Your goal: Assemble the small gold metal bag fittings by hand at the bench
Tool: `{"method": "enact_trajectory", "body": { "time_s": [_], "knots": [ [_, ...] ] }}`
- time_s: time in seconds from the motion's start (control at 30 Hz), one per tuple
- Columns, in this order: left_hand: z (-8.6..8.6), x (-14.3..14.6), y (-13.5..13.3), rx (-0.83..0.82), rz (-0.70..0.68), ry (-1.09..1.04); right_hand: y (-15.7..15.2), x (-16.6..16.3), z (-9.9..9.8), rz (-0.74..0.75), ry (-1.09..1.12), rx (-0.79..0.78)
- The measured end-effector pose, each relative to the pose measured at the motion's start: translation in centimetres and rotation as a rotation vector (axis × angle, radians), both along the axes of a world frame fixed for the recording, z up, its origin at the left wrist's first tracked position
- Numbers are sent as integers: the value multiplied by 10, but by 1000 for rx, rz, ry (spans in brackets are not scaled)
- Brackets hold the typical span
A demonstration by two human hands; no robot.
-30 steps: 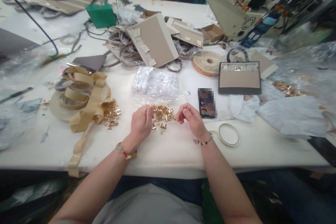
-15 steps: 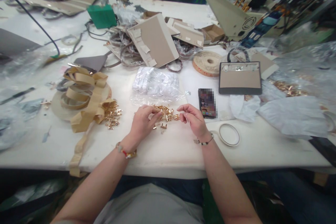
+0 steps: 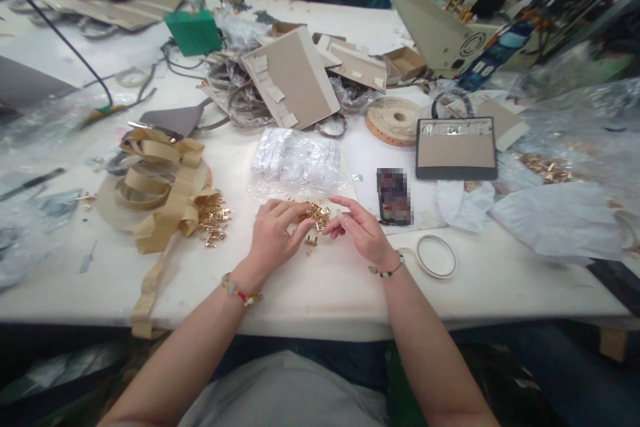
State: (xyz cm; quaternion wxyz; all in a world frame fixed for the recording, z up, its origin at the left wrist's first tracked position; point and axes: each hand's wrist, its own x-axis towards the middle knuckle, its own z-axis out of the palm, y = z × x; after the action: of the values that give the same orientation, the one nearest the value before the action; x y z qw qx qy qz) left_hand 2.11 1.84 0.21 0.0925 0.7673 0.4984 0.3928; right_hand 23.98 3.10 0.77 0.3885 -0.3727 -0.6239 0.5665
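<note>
- Small, angular, shiny gold fittings [image 3: 320,215] lie heaped at the frame's centre.
- Left hand [image 3: 275,230]: spread, thumb now farther from the fingers than earlier.
- Right hand [image 3: 363,232]: half curled, fingertips shifted leftward; cannot tell whether it pinches anything.
- Crinkled, clear plastic bag [image 3: 299,163] above; looped tan ribbon [image 3: 173,213] at left.

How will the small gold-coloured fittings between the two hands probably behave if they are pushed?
The gold-coloured fittings would probably scatter, since they lie loose in a heap. Their shiny, metallic look suggests they are stiff and perhaps slippery. Their angular shapes make sliding likelier than rolling.
</note>
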Motion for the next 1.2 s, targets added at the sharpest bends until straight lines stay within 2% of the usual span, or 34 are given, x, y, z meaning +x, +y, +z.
{"method": "enact_trajectory", "body": {
  "time_s": [0.2,0.3,0.43,0.6,0.87,1.1,1.2],
  "knots": [
    [5,19,-7,-19,-213,-85,-3,1,4,170,-206,141],
    [8,24,-7,-39,-260,-149,-3,0,7,209,-252,179],
    [9,22,-9,-17,-234,-184,-3,0,7,200,-265,192],
    [8,18,-9,0,-100,-202,-1,4,9,103,-354,168],
    [3,16,-8,-25,0,-177,4,4,9,-50,-545,278],
    [-1,18,-9,-17,-147,-71,2,1,10,7,-518,342],
    [-3,18,-8,-32,-156,-52,2,1,8,26,-508,359]
  ]
}}
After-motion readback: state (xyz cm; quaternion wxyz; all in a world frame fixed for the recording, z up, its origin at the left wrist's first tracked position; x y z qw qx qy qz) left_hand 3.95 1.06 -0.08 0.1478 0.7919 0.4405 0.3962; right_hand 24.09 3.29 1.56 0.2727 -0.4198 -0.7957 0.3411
